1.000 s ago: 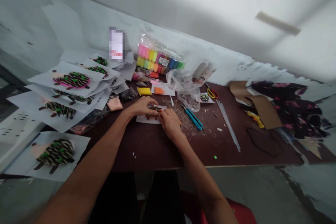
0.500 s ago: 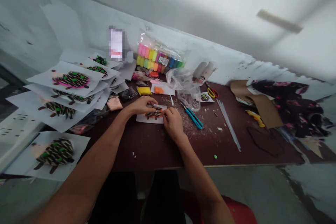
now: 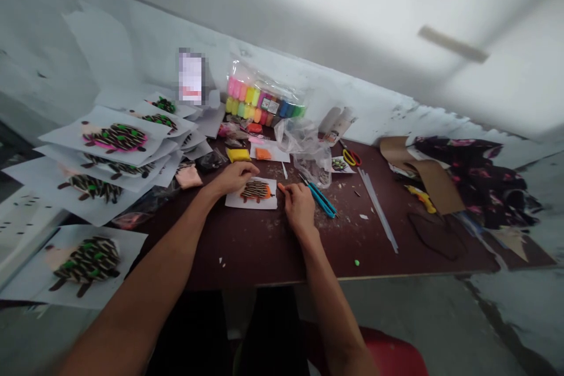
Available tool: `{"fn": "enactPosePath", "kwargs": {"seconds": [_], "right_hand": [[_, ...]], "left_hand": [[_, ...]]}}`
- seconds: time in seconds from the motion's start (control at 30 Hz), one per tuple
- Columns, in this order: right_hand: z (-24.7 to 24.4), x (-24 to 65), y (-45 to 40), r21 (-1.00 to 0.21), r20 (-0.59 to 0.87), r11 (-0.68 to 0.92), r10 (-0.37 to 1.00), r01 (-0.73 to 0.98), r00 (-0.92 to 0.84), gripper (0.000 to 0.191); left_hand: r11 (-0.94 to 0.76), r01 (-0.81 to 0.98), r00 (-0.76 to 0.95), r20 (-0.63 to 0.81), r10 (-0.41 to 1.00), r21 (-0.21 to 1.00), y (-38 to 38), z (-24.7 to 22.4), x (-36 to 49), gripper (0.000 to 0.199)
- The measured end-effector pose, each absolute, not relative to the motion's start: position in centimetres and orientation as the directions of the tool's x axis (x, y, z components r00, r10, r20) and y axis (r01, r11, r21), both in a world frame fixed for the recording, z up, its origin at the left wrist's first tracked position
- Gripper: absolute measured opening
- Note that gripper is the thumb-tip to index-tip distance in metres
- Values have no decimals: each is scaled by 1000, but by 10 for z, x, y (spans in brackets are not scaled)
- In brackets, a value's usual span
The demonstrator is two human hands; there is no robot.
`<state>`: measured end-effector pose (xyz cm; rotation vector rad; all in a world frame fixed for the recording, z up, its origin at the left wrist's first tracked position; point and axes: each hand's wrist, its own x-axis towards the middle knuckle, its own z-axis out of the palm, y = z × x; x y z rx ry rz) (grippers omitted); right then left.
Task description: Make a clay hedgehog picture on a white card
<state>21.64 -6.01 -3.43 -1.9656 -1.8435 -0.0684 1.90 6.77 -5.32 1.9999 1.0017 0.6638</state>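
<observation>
Orange-striped clay hedgehog (image 3: 255,191) lies between open left hand (image 3: 235,178) and right hand (image 3: 299,205) pinching orange clay (image 3: 281,187).

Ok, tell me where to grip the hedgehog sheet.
Pinch the sheet at its bare near-right corner, coming from the near side with the right hand. It lies flat, so fingers can slide under the edge, and the clay hedgehog fills the middle, while the left hand sits at the far-left edge.

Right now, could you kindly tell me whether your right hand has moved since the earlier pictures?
Yes, your right hand has shifted right, off the clay hedgehog on its white card, toward the teal-handled tool.
</observation>
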Motion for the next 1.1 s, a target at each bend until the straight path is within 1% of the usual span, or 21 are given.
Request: {"fn": "enactPosePath", "kwargs": {"seconds": [0.1, 0.2, 0.3, 0.37, 0.43, 0.57, 0.63, 0.73, 0.77, 0.83, 0.97, 1.03, 1.1], "right_hand": [[-31, 227, -62, -284, 369, -76, 911, 956, 182, 26], [-24, 240, -66, -269, 380, -239, 864, 933, 330, 29], [-20, 253, -70, -251, 342, -430, 798, 867, 496, 33], [-21, 259, -72, -225, 302, -495, 783, 839, 543, 33], [-24, 261, -72, -186, 268, -506, 798, 842, 540, 29], [-27, 257, -70, -132, 225, -456, 851, 880, 475, 25], [-27, 253, -68, -153, 210, -412, 875, 898, 437, 26], [-25, 253, -66, -239, 202, -334, 901, 912, 383, 27], [-24, 255, -66, -264, 203, -332, 899, 906, 388, 30], [-21, 263, -67, -286, 210, -390, 866, 875, 454, 36], [-18, 282, -76, -253, 204, -596, 738, 763, 644, 43], [-20, 287, -79, -241, 187, -635, 712, 734, 677, 45], [-24, 290, -81, -238, 190, -630, 716, 739, 672, 43]], "left_hand": [[-432, 414, 512, 187, 838, 801, 68, -54, 20, 31], [-503, 426, 490, 275, 827, 752, 69, -55, 20, 32], [-538, 499, 486, 295, 823, 679, 70, -57, 19, 36], [-548, 555, 483, 294, 825, 626, 71, -59, 18, 38], [-557, 588, 485, 295, 823, 587, 71, -61, 18, 39], [-576, 594, 505, 297, 810, 562, 71, -63, 18, 38], [-582, 594, 509, 301, 807, 556, 70, -62, 18, 37], [-585, 596, 518, 293, 803, 549, 69, -62, 18, 36], [-584, 598, 521, 288, 804, 549, 69, -62, 18, 36], [-580, 602, 524, 277, 806, 548, 69, -62, 18, 34], [-578, 609, 527, 267, 807, 544, 69, -63, 18, 32], [-574, 613, 522, 267, 810, 543, 69, -63, 18, 31], [-572, 613, 520, 267, 811, 545, 69, -64, 18, 30]]}}
